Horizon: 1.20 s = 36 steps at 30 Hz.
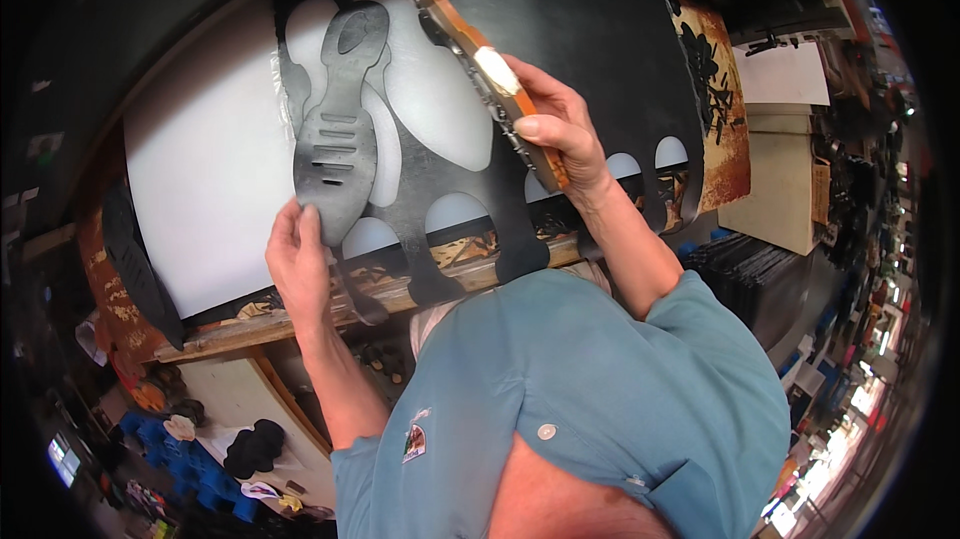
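Observation:
My left hand [298,251] pinches the lower end of a black shoe sole cut-out [338,154], which has several slots across its wide part and an oval mark at its far end. It is raised in front of a black sheet [590,49] with sole-shaped holes. My right hand [565,129] grips a cutting die [470,49] tilted on edge, with an orange-brown rim and dark metal parts along its left side. Fingers hide part of the die. White board [200,169] shows left of the sheet and through its holes.
A worn wooden edge [230,336] runs along the front of the table. Dark scraps [708,79] lie at its right end, beside a beige cabinet [780,179]. A black slotted piece [140,264] hangs at the left. Blue bins [190,464] stand lower left.

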Available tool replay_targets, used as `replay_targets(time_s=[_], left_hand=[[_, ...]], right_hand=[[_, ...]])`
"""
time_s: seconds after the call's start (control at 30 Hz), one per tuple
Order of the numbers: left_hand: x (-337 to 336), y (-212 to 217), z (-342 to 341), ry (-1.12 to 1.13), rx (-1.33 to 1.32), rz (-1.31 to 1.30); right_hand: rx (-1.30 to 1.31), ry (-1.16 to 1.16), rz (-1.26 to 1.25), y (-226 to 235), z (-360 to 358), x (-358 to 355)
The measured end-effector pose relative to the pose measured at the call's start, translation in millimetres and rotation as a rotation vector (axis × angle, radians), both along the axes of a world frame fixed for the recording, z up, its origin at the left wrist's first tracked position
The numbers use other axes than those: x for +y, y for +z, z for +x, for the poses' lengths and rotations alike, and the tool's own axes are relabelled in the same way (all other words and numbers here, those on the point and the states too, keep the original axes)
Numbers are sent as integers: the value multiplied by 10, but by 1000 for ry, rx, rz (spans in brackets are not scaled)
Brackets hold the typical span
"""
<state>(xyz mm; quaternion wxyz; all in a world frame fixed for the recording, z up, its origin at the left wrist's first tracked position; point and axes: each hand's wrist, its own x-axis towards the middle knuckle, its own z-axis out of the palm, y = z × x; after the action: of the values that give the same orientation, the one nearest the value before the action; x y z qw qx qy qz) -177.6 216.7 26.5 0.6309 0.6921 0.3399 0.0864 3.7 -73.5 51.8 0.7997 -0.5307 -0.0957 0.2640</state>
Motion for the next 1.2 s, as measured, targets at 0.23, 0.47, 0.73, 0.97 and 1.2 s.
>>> replay_targets(time_s=[0.23, 0.47, 0.73, 0.97, 1.2], left_hand=[[193, 37, 639, -81, 3, -169], [134, 60, 460, -348, -208, -335], [30, -191, 639, -606, -408, -506], [39, 130, 492, -630, -315, -409], [1021, 423, -61, -75, -329, -114]], right_hand=[[-549, -134, -542, -30, 108, -321], [-1116, -231, -985, -155, 266, -94], [-795, 119, -602, -192, 282, 983], [-362, 48, -510, -276, 276, 883], [-148, -328, -84, -222, 523, 287]])
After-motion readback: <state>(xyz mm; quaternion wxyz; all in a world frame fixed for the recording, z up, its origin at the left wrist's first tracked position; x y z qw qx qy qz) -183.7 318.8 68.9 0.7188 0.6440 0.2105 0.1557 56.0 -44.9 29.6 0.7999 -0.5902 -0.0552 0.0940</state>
